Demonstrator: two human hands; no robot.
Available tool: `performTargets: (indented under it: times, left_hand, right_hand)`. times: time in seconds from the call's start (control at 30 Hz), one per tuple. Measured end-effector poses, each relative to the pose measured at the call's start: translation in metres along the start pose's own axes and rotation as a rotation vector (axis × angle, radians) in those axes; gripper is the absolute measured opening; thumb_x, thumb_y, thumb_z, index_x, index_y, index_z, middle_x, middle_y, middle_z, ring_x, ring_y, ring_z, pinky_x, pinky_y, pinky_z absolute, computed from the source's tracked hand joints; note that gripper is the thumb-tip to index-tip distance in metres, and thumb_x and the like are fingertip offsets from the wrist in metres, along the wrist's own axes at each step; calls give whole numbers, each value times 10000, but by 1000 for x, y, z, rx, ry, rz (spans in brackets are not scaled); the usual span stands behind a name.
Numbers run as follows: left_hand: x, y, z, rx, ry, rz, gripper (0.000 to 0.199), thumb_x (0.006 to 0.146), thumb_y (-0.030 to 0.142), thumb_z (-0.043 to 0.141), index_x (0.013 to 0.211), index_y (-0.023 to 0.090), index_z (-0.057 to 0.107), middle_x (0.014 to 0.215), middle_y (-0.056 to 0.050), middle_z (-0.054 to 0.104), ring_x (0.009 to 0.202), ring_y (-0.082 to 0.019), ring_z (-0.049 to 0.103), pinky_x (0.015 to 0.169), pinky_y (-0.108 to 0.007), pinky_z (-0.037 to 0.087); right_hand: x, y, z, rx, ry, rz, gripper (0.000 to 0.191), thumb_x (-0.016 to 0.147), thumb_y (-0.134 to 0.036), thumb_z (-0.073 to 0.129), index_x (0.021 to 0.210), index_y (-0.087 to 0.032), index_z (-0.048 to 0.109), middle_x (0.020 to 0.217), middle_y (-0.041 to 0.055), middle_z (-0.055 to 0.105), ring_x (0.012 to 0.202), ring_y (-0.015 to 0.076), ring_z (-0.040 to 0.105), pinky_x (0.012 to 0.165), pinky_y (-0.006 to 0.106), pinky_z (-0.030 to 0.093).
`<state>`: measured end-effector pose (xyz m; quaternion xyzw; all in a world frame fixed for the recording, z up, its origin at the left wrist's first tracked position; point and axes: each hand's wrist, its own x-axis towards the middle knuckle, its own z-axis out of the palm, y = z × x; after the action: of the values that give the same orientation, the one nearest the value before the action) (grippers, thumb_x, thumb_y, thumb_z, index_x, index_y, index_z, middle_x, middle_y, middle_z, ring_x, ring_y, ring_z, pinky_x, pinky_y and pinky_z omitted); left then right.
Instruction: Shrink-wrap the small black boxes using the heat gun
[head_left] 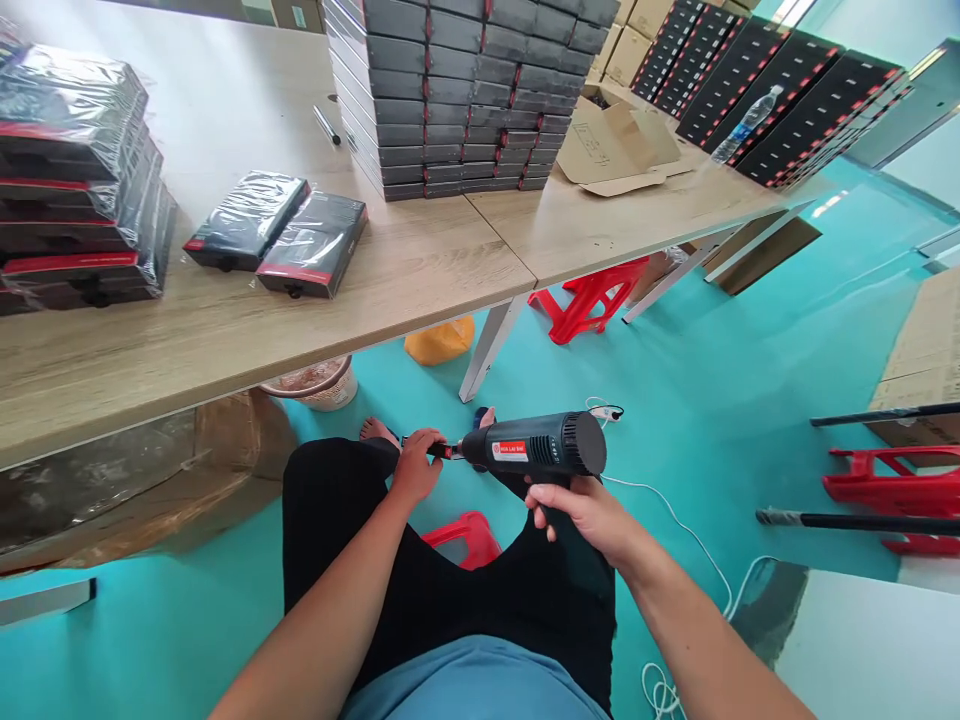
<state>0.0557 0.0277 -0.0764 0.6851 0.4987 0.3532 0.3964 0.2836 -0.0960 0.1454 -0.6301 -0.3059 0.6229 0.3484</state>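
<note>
My right hand (pixel 577 508) is wrapped round the grip of a dark heat gun (pixel 544 442) with a red and white label. The gun lies level above my lap, its nozzle pointing left. My left hand (pixel 415 470) is closed on a small black box (pixel 441 451) with a red edge, seen nearly end-on. Most of that box is hidden by the fingers, and the nozzle is right beside it. On the table ahead lie two film-wrapped black boxes (pixel 311 240) with red edges. Further left is a stack of similar wrapped boxes (pixel 82 190).
A tall stack of black boxes (pixel 480 100) stands on the wooden table (pixel 442 250). Right of it are an open carton (pixel 615 140) and a plastic bottle (pixel 748 125). Below are a waste basket (pixel 330 388), red stools (pixel 592 300) and a white cord (pixel 690 530).
</note>
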Motion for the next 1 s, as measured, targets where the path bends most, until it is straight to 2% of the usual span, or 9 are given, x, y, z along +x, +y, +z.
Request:
performTargets:
  times: [0.1, 0.23, 0.4, 0.5, 0.57, 0.6, 0.73, 0.9, 1.0]
  left_hand:
    - [1, 1, -1, -13, 29, -13, 376, 659, 46, 579, 951, 236, 721, 1169, -99, 683, 1203, -304, 600, 1095, -496, 433]
    - [2, 2, 0, -68, 50, -42, 402, 642, 38, 572, 954, 238, 727, 1183, -88, 685, 1193, -291, 610, 1101, -482, 433]
    - [6, -2, 2, -212, 120, -168, 334, 632, 94, 640, 924, 230, 731, 1120, -80, 714, 1080, -274, 655, 1047, -453, 475]
    - [7, -5, 2, -266, 154, -270, 375, 647, 131, 642, 1004, 209, 726, 1070, -78, 734, 994, -254, 678, 989, -432, 506]
    - [7, -6, 0, -277, 148, -291, 408, 660, 138, 623, 1053, 186, 721, 1068, -92, 740, 974, -247, 687, 966, -422, 514]
    - [7, -5, -1, -277, 147, -287, 413, 664, 139, 616, 1061, 177, 720, 1077, -99, 740, 976, -248, 689, 964, -420, 515]
    - [7, -3, 1, -249, 162, -239, 392, 658, 133, 600, 1027, 185, 722, 1097, -102, 735, 973, -249, 690, 964, -421, 521]
    - [6, -2, 5, -175, 119, -108, 386, 648, 93, 553, 977, 206, 718, 1150, -105, 713, 1076, -269, 671, 999, -435, 513]
    - [3, -1, 2, -126, 82, -67, 399, 650, 76, 541, 984, 205, 717, 1194, -116, 695, 1124, -280, 658, 1001, -446, 515]
  right_hand:
    - [1, -2, 0, 27, -58, 0, 340, 775, -397, 785, 1002, -148, 736, 832, 62, 714, 667, 175, 651, 535, 279, 535]
    - [1, -2, -2, 28, 103, -11, 322, 760, -381, 790, 978, -151, 732, 806, 52, 707, 649, 164, 640, 518, 262, 528]
    - [-2, 3, 1, 84, -22, 1, 358, 759, -408, 802, 992, -141, 749, 826, 71, 734, 663, 174, 662, 533, 269, 546]
    - [5, 10, -6, 105, 148, -29, 370, 747, -433, 813, 952, -132, 750, 804, 69, 730, 641, 160, 648, 530, 256, 549]
    - [9, 13, -17, 130, 281, 7, 363, 721, -426, 828, 915, -131, 741, 772, 61, 719, 609, 147, 631, 501, 241, 536]
    - [10, 14, -22, 145, 302, 34, 363, 712, -417, 834, 916, -132, 738, 767, 59, 718, 604, 145, 631, 493, 238, 534]
    - [1, 15, -25, 175, 207, 47, 365, 718, -398, 835, 951, -135, 736, 787, 58, 725, 624, 151, 645, 498, 237, 541]
    - [-8, 11, 5, 129, 31, -30, 349, 772, -417, 803, 974, -137, 752, 816, 60, 730, 647, 154, 655, 546, 256, 555]
    - [-6, 6, 13, 112, 65, -63, 349, 770, -423, 799, 966, -139, 748, 827, 59, 724, 655, 157, 650, 547, 264, 554]
